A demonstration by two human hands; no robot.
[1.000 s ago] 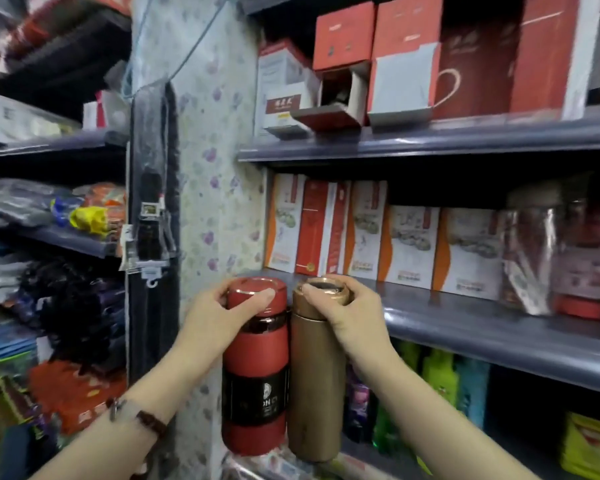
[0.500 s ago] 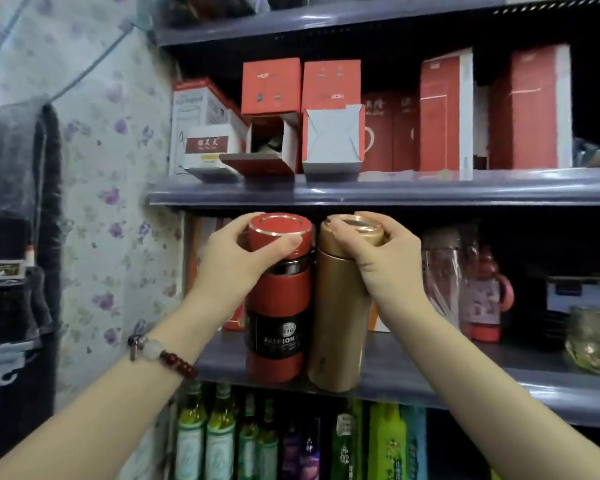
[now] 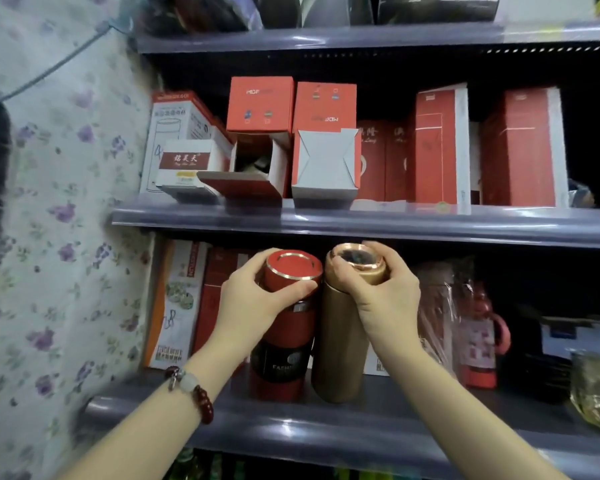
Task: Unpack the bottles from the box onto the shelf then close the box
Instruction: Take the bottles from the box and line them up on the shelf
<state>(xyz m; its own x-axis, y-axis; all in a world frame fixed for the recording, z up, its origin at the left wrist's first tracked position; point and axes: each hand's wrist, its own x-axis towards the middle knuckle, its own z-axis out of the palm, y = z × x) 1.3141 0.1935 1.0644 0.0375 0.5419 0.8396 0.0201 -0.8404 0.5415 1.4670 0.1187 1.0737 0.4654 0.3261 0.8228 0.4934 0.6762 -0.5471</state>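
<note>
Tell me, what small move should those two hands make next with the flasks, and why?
Probably let go. The red flask and the gold flask already seem to stand upright, side by side, on the grey shelf, while the left hand and right hand grip their caps.

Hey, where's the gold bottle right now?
In the head view, the gold bottle stands on the lower shelf, just right of the red bottle, with the right hand gripping its cap.

Shop, stocked shelves [image 3: 361, 223], boxed goods [image 3: 260, 103]
</note>
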